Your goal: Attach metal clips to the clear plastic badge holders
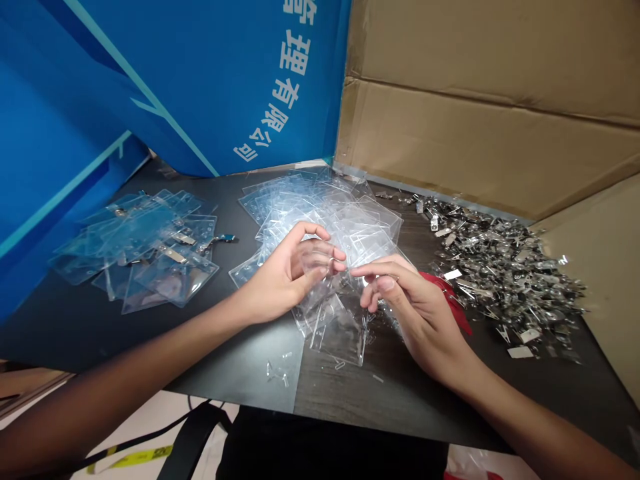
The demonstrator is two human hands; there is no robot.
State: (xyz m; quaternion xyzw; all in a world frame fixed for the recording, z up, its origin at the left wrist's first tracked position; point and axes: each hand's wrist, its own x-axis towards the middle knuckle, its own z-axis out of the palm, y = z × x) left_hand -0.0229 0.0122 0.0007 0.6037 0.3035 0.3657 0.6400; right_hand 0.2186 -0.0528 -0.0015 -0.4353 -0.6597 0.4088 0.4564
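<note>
Over the middle of the dark table, my left hand (pixel 285 277) pinches a clear plastic badge holder (pixel 316 263) between thumb and fingers. Close to its right side is my right hand (pixel 420 300), thumb and fingers drawn together with the index finger pointing at the holder. Whatever the right fingers hold is too small to make out. Beneath and behind both hands spreads a loose pile of clear badge holders (pixel 320 207). More holders lie just below the hands, one of them (pixel 343 333) nearest the front edge.
At left lies a heap of badge holders with metal clips (pixel 145 247). A large mound of metal strap clips (pixel 500 273) covers the right side, beside something red (pixel 453 303). Small clear bits (pixel 277 373) lie in front. Blue panel (pixel 200 80) and cardboard (pixel 475 120) stand behind.
</note>
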